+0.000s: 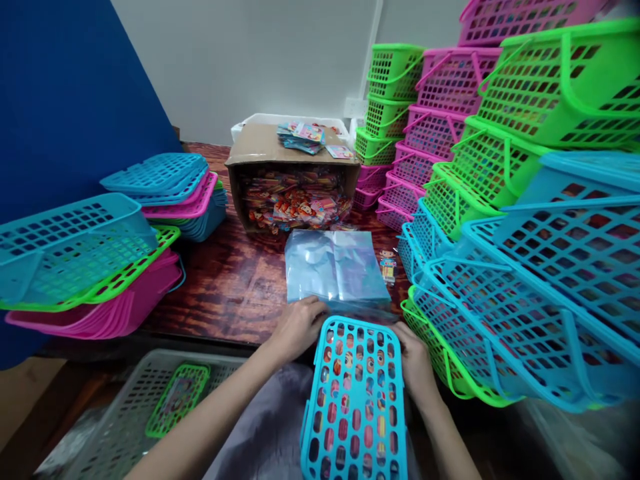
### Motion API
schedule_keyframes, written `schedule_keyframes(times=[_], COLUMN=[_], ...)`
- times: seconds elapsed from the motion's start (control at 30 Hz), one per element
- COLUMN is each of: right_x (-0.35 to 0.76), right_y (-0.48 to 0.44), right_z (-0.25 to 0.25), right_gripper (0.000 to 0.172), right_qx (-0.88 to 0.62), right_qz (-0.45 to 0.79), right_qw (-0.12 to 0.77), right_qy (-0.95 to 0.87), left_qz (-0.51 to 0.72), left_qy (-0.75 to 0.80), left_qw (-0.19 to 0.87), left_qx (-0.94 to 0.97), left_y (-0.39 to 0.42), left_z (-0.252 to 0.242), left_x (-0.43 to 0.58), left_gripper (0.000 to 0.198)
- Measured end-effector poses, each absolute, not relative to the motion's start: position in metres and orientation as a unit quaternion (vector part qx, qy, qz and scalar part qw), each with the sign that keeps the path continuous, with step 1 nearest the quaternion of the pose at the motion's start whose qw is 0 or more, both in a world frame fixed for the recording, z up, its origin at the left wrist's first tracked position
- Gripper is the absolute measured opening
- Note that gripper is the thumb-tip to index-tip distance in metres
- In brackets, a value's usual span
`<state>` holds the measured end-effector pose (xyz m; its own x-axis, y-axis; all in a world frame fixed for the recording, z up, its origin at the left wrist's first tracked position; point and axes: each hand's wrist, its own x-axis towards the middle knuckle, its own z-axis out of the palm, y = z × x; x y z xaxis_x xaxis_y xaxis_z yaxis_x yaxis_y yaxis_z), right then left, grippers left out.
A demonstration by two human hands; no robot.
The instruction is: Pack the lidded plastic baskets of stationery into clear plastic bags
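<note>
A blue perforated basket lid [356, 400] rests in front of me, with colourful packets showing through its holes. My left hand [296, 328] grips its upper left corner with curled fingers. My right hand [414, 363] holds its right edge, fingers wrapped behind the rim. Just beyond the lid lies a stack of clear plastic bags [335, 270] on the dark wooden table [230, 287]. A small cartoon packet [387, 265] lies beside the bags.
An open cardboard box [293, 193] full of colourful packets stands behind the bags. Stacked baskets rise at right in blue [540, 300], green [550, 87] and pink [445, 87]. Lids and trays [90, 267] pile at left. A grey crate [150, 400] sits low left.
</note>
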<state>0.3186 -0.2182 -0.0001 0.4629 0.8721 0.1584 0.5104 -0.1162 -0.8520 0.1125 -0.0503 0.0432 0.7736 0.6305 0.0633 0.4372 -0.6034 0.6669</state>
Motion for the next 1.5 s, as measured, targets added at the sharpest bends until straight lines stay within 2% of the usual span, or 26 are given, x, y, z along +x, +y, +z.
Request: schedule_keyframes(times=[0.17, 0.3, 0.57, 0.77, 0.97, 1.1, 1.2, 1.3, 1.4, 1.5], right_x=[0.325, 0.330, 0.338, 0.335, 0.322, 0.312, 0.306, 0.305, 0.310, 0.314], right_y=[-0.206, -0.199, -0.189, -0.180, -0.198, -0.218, -0.225, -0.225, -0.222, -0.220], right_z=[-0.002, -0.004, 0.002, 0.007, 0.013, 0.021, 0.028, 0.032, 0.030, 0.029], right_gripper=[0.011, 0.018, 0.028, 0.028, 0.023, 0.019, 0.018, 0.017, 0.019, 0.023], right_qx=[-0.716, -0.699, -0.698, -0.721, -0.750, -0.771, -0.770, -0.767, -0.749, -0.728], right_qz=[0.250, 0.356, 0.422, 0.385, 0.297, 0.251, 0.242, 0.232, 0.284, 0.336], right_qw=[0.503, 0.529, 0.499, 0.490, 0.487, 0.479, 0.493, 0.505, 0.525, 0.545], right_qy=[-0.414, -0.323, -0.292, -0.303, -0.335, -0.336, -0.324, -0.319, -0.287, -0.245], left_qz=[0.166, 0.169, 0.130, 0.123, 0.156, 0.208, 0.227, 0.224, 0.207, 0.210], left_qy=[0.368, 0.393, 0.430, 0.432, 0.383, 0.295, 0.289, 0.324, 0.355, 0.356], left_qw=[0.411, 0.434, 0.482, 0.476, 0.459, 0.402, 0.384, 0.450, 0.587, 0.651], left_qx=[0.817, 0.793, 0.752, 0.756, 0.786, 0.841, 0.847, 0.801, 0.697, 0.636], left_y=[-0.043, -0.041, -0.025, -0.019, -0.034, -0.052, -0.060, -0.060, -0.056, -0.054], left_z=[0.033, 0.026, 0.009, 0.005, 0.023, 0.040, 0.045, 0.042, 0.038, 0.038], left_x=[0.122, 0.128, 0.139, 0.144, 0.129, 0.112, 0.106, 0.108, 0.113, 0.118], left_gripper=[0.014, 0.015, 0.012, 0.011, 0.014, 0.014, 0.016, 0.014, 0.011, 0.010])
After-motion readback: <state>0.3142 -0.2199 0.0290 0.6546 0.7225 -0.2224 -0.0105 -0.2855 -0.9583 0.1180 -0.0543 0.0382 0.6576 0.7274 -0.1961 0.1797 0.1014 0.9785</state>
